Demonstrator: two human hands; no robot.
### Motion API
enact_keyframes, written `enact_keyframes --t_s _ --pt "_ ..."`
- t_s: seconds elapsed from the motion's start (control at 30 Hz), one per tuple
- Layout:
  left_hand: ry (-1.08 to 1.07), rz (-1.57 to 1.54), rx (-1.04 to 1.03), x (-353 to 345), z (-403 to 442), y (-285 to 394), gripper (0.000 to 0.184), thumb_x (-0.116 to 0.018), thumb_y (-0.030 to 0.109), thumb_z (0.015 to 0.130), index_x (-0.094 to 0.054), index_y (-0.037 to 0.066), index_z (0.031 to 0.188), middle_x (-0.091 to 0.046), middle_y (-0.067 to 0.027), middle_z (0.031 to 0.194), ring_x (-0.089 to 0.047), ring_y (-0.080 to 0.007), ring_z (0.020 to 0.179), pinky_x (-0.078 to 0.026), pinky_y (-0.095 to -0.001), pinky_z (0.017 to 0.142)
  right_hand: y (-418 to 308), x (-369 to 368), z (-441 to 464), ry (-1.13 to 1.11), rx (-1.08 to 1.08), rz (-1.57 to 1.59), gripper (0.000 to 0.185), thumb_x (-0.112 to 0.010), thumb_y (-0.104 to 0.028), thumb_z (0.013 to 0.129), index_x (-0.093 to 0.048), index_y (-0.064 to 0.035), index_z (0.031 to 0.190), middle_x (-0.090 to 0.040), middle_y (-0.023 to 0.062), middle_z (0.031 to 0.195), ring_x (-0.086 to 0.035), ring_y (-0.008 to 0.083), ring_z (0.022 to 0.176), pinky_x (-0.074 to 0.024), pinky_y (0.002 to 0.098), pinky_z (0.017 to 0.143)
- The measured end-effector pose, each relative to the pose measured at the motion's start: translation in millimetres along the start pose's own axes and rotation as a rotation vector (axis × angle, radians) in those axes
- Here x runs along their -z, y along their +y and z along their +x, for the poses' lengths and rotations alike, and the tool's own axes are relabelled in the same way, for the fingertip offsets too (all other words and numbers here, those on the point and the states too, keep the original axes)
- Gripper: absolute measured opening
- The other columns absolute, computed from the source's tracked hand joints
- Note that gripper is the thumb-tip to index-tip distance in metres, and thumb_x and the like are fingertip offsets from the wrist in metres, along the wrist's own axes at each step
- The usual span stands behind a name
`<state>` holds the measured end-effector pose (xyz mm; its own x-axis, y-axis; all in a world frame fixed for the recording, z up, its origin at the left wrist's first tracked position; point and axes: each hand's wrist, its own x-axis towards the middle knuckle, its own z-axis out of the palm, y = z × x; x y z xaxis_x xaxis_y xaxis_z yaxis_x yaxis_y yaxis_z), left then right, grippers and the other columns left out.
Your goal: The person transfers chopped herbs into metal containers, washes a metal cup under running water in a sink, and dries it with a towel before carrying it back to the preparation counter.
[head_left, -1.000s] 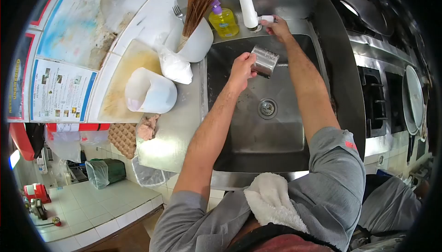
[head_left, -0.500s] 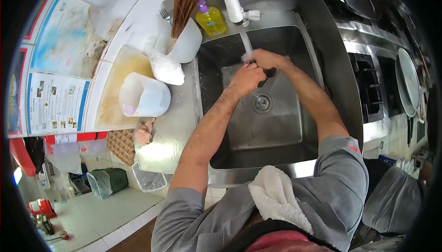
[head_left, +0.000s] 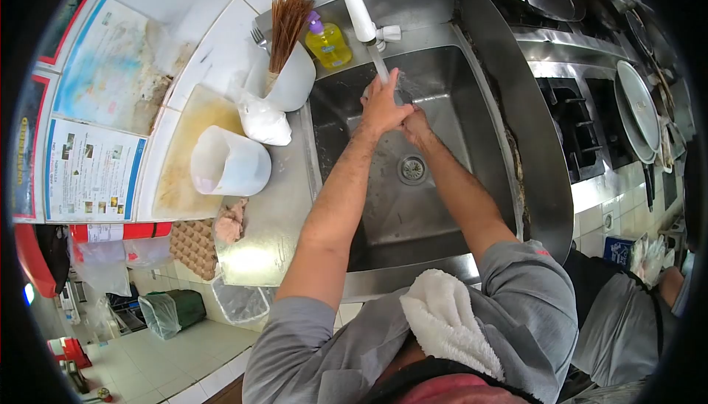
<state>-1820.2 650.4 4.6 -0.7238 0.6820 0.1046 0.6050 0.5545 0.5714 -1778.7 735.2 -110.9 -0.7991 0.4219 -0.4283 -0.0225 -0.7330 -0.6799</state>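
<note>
Likely rinsing under tap (head_left: 358,11): right hand (head_left: 417,125) seems holding half-hidden vessel (head_left: 403,97); left hand (head_left: 380,107), cannot tell grip; next needs steady turning.

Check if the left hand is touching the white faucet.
Apart. The head view shows a visible gap between the left hand and the white faucet, with the water stream crossing it.

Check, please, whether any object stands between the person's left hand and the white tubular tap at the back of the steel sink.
No solid object visibly does. Only a clear stream of water runs down from the tap toward the left hand. The yellow bottle with purple pump stands to the tap's left, out of the way.
</note>
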Motion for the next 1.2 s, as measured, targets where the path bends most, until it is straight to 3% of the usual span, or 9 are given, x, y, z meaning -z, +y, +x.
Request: enact_keyframes --t_s 0.13,0.23,0.33,0.4,0.5,0.7,0.77,1.03,1.2 --pt "0.094 -0.021 0.056 -10.4 2.0 -56.7 0.078 -0.068 0.025 0.068 -0.036 0.011 0.138 -0.036 -0.0159 0.14 -0.039 -0.0334 0.126 -0.034 -0.0452 0.101 -5.7 15.2 23.8 -0.078 0.15 -0.461 0.023 -0.054 0.008 0.07 -0.053 -0.0042 0.09 -0.057 0.0094 0.084 -0.059 0.0233 0.072 -0.0484 0.0379 0.056" --pt "-0.152 -0.785 0.542 -5.5 -11.0 -53.5 0.065 -0.065 0.038 0.077 -0.042 0.013 0.133 -0.046 -0.0115 0.132 -0.048 -0.0266 0.117 -0.042 -0.0458 0.088 -39.3 2.1 12.1 -0.08 0.45 -0.965 0.017 -0.056 0.007 0.067 -0.056 -0.0046 0.08 -0.057 0.0089 0.08 -0.057 0.0248 0.066 -0.0445 0.0371 0.056" --pt "-0.119 -1.201 0.684 -16.1 -11.9 -41.3 0.057 -0.047 0.061 0.085 -0.051 0.017 0.121 -0.057 -0.0057 0.115 -0.057 -0.0205 0.1 -0.047 -0.0411 0.075 -59.0 -31.3 -12.7 0.245 1.291 -1.228 0.017 -0.055 0.0 0.075 -0.062 -0.009 0.088 -0.058 0.0091 0.078 -0.059 0.0251 0.069 -0.0458 0.0381 0.057" --pt "-0.145 -1.277 0.626 -18.2 -11.4 -45.7 0.056 -0.049 0.058 0.086 -0.05 0.015 0.121 -0.058 -0.0074 0.112 -0.055 -0.0213 0.103 -0.046 -0.0438 0.079 -64.4 -34.2 -22.1 -0.406 1.45 -1.71 0.014 -0.057 -0.008 0.076 -0.065 -0.0074 0.088 -0.062 0.0107 0.084 -0.06 0.0326 0.071 -0.0483 0.0433 0.066" --pt "-0.203 -1.251 0.532 -18.9 -19.7 -33.8 0.054 -0.05 0.054 0.088 -0.055 0.009 0.116 -0.061 -0.0093 0.107 -0.055 -0.0199 0.103 -0.045 -0.0403 0.085 -55.5 -35.0 -25.2 -0.517 0.579 -2.241 0.02 -0.055 -0.014 0.08 -0.067 -0.0098 0.096 -0.064 0.0132 0.098 -0.063 0.0325 0.087 -0.0494 0.0441 0.076" --pt "-0.165 -1.164 0.643 -24.7 -20.6 -38.6 0.058 -0.052 0.052 0.087 -0.058 0.001 0.115 -0.059 -0.0102 0.113 -0.052 -0.0199 0.106 -0.038 -0.0328 0.092 -73.8 -51.9 -27.1 -0.887 0.16 -1.985 0.028 -0.056 -0.013 0.076 -0.065 -0.0027 0.1 -0.064 0.0182 0.104 -0.062 0.0314 0.098 -0.0474 0.0396 0.082" --pt "-0.098 -1.139 0.575 -24.2 -8.4 -49.6 0.055 -0.054 0.052 0.087 -0.06 0.002 0.108 -0.06 -0.0081 0.106 -0.053 -0.0181 0.099 -0.039 -0.0317 0.088 -53.7 -45.8 -12.9 -0.728 0.135 -1.327 0.025 -0.052 -0.007 0.075 -0.064 0.0016 0.096 -0.065 0.0203 0.098 -0.061 0.0282 0.091 -0.0455 0.0383 0.079" --pt "0.423 -0.861 0.673 -9.3 31.8 -26.3 0.072 -0.061 0.061 0.075 -0.053 0.007 0.122 -0.048 -0.019 0.118 -0.048 -0.0317 0.11 -0.045 -0.0401 0.084 -46.4 -43.9 -29.3 -0.379 0.899 -1.479 0.027 -0.053 -0.01 0.079 -0.059 0.0006 0.103 -0.064 0.0181 0.091 -0.061 0.0277 0.082 -0.0466 0.0393 0.07" --pt "0.296 -0.15 0.34 -25.7 16.8 4.4 0.068 -0.063 0.059 0.072 -0.059 0.007 0.115 -0.046 -0.0225 0.123 -0.047 -0.0401 0.11 -0.038 -0.0428 0.096 -37.7 -21.5 -43.4 -0.194 0.331 -0.187 0.032 -0.046 -0.029 0.094 -0.055 -0.002 0.109 -0.061 0.0098 0.099 -0.062 0.0207 0.087 -0.0534 0.0356 0.064"
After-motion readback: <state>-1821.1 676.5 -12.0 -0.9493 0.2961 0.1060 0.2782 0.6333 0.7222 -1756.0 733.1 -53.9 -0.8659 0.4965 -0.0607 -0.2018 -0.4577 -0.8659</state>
